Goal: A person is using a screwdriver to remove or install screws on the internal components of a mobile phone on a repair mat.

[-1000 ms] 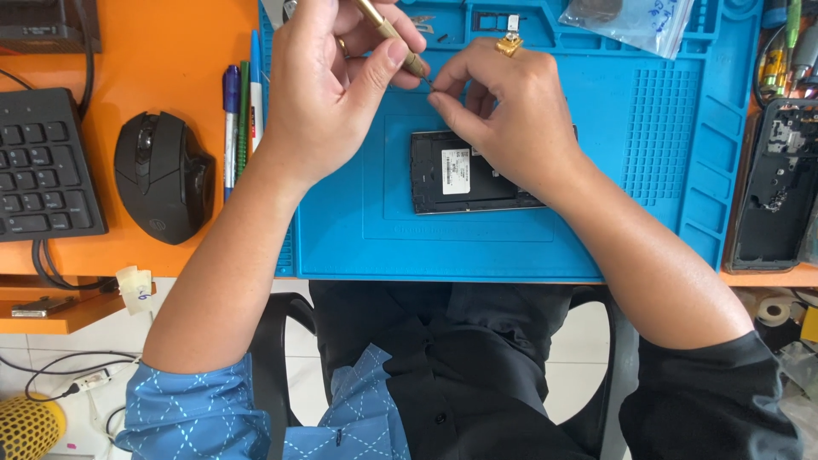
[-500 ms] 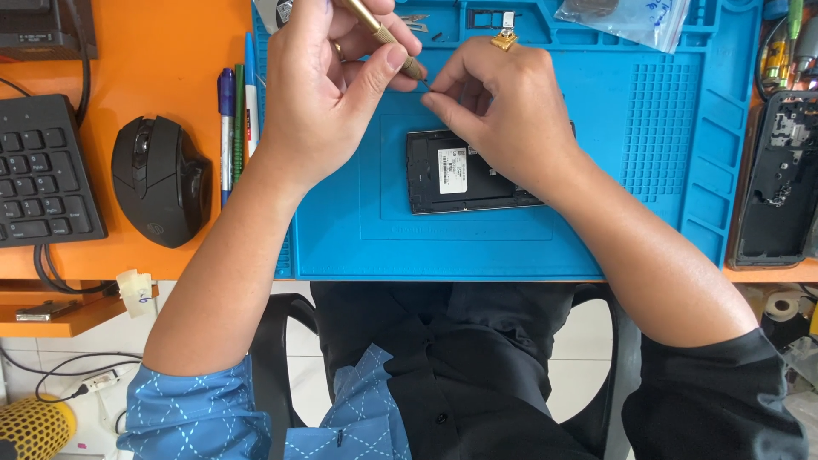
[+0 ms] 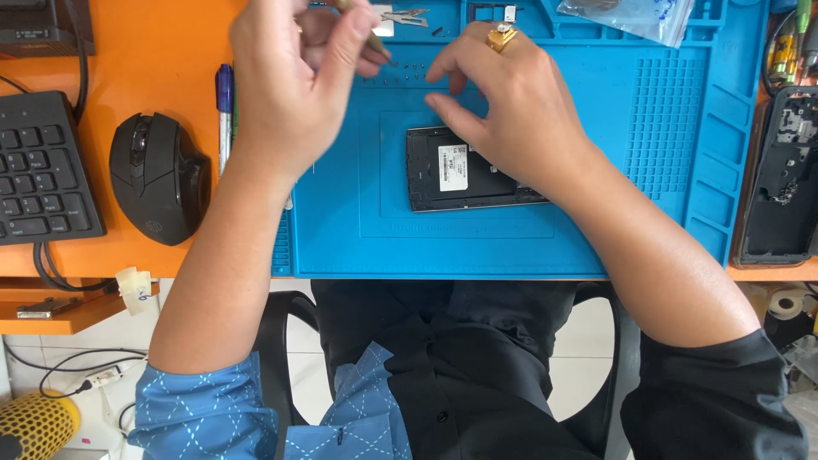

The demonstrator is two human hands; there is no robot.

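Observation:
An opened black phone (image 3: 453,170) with a white label lies on a blue work mat (image 3: 596,230). My left hand (image 3: 298,85) is raised over the mat's upper left and grips a thin, brownish tool (image 3: 372,36) between thumb and fingers. My right hand (image 3: 511,106), wearing a gold ring, hovers over the phone's upper edge with fingertips pinched near several tiny screws (image 3: 407,70) on the mat. Whether those fingers hold a screw is hidden.
A black mouse (image 3: 158,175) and a keyboard (image 3: 43,170) sit on the orange desk at left, with pens (image 3: 224,111) by the mat. A clear plastic bag (image 3: 630,17) lies at the top right. A black device (image 3: 780,179) rests at the right edge.
Both hands have shifted slightly toward the mat's upper edge. The left hand has drawn away from the right, still gripping the tool.

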